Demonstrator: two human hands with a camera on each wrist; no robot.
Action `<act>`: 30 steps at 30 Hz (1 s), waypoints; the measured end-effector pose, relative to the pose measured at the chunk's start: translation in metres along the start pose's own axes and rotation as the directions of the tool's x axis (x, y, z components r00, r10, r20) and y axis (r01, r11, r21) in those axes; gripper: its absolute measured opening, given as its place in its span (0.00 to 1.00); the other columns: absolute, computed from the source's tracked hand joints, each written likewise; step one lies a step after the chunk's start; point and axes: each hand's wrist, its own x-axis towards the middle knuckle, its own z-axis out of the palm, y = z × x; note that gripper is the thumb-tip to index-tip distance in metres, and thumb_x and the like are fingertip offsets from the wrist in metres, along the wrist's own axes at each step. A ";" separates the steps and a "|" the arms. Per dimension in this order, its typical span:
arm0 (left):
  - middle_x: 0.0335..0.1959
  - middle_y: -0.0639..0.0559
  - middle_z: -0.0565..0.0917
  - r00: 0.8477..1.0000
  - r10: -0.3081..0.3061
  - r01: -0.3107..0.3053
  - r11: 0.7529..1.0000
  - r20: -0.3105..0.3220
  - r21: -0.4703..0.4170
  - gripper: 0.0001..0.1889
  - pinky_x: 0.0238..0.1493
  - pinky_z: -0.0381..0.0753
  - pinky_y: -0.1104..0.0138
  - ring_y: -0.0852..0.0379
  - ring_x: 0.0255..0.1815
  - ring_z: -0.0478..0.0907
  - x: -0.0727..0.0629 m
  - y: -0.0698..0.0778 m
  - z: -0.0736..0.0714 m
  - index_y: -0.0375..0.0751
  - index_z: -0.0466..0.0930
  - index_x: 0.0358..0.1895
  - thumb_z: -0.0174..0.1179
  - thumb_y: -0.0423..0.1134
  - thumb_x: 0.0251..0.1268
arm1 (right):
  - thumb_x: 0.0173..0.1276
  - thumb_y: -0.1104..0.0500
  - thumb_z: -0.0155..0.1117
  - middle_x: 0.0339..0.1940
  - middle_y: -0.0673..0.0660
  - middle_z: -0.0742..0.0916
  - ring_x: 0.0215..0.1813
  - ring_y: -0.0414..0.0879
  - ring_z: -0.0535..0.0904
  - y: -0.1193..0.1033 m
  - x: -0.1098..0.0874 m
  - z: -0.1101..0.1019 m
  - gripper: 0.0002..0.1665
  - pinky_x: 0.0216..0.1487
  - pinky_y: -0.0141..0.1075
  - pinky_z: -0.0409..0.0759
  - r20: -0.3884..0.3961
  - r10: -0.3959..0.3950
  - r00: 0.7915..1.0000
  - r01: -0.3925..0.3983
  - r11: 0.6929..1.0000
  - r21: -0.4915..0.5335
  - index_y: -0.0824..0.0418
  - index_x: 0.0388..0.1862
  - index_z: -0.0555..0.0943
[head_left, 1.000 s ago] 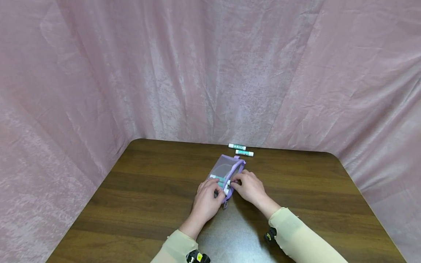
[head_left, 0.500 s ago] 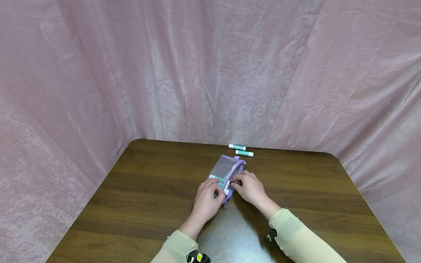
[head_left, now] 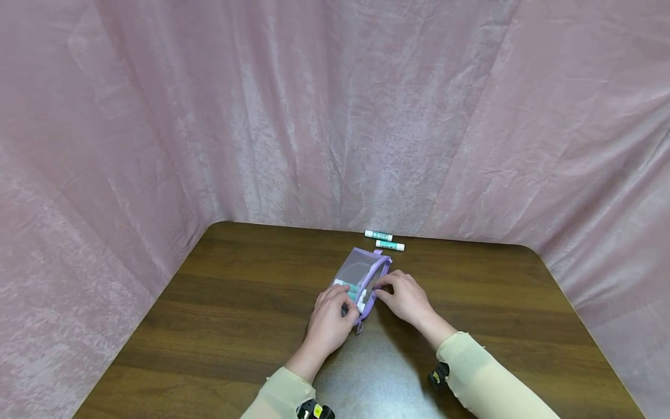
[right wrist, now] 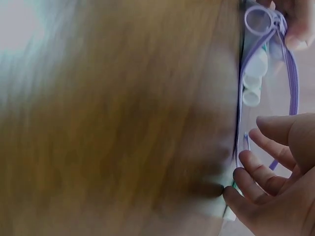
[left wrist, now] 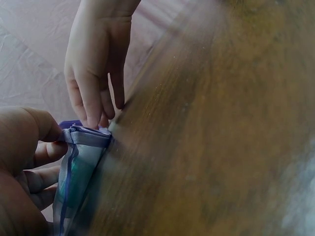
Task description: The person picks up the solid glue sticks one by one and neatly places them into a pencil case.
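Observation:
A purple-edged mesh zipper pouch lies on the table, its zipper side parted toward the right. Inside it, glue sticks with white caps and green labels lie side by side near its front end. My left hand pinches the pouch's front corner between thumb and finger, by the zipper's ring pull. At the opening is my right hand, its fingers loosely bent and thumb apart, with nothing between them. In the right wrist view those fingers overlap the pouch's lower edge.
Two more glue sticks lie behind the pouch: one at the table's back edge, the other just in front of it. The brown wooden table meets pink curtains at the back and sides.
My right hand has shifted slightly to the right, away from the glue sticks in the pouch, and its thumb and finger have parted. The left hand keeps its place.

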 end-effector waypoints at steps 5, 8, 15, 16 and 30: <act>0.66 0.39 0.87 1.000 0.003 -0.003 1.000 -0.003 -0.002 0.08 0.81 0.63 0.35 0.33 0.76 0.75 0.001 0.000 0.000 0.46 0.82 0.28 0.62 0.33 0.66 | 0.76 0.56 0.75 0.58 0.58 0.89 0.63 0.61 0.84 0.010 0.003 -0.010 0.13 0.60 0.61 0.83 -0.027 0.006 1.000 -0.005 1.000 0.015 0.57 0.56 0.91; 0.66 0.39 0.87 1.000 0.008 -0.008 1.000 -0.007 0.000 0.08 0.81 0.63 0.34 0.33 0.76 0.75 0.001 -0.001 0.000 0.46 0.81 0.27 0.62 0.33 0.66 | 0.77 0.57 0.74 0.59 0.60 0.89 0.63 0.62 0.84 0.017 0.007 -0.014 0.16 0.61 0.61 0.82 -0.041 0.004 0.999 -0.003 0.999 0.033 0.60 0.59 0.90; 0.66 0.39 0.87 1.000 0.008 -0.008 1.000 -0.010 -0.003 0.09 0.81 0.63 0.34 0.33 0.76 0.75 -0.001 -0.001 0.001 0.47 0.81 0.27 0.62 0.33 0.67 | 0.79 0.59 0.72 0.57 0.63 0.88 0.59 0.62 0.85 0.035 0.016 -0.020 0.20 0.62 0.60 0.82 -0.045 0.004 0.999 0.000 0.995 0.097 0.64 0.65 0.86; 0.66 0.39 0.87 1.000 0.008 -0.008 1.000 -0.009 -0.003 0.09 0.80 0.63 0.34 0.33 0.76 0.75 -0.001 -0.001 0.001 0.46 0.81 0.27 0.62 0.33 0.67 | 0.79 0.59 0.72 0.57 0.63 0.88 0.59 0.62 0.85 0.038 0.017 -0.021 0.20 0.62 0.60 0.82 -0.041 0.010 0.999 -0.005 0.994 0.107 0.65 0.65 0.85; 0.65 0.39 0.87 1.000 0.018 -0.018 1.000 -0.022 0.009 0.08 0.79 0.65 0.33 0.33 0.75 0.76 -0.003 -0.001 -0.002 0.46 0.82 0.28 0.63 0.33 0.66 | 0.81 0.59 0.69 0.59 0.67 0.87 0.62 0.64 0.83 0.053 0.031 -0.020 0.24 0.66 0.61 0.79 -0.021 0.047 0.999 -0.045 0.992 0.116 0.69 0.69 0.82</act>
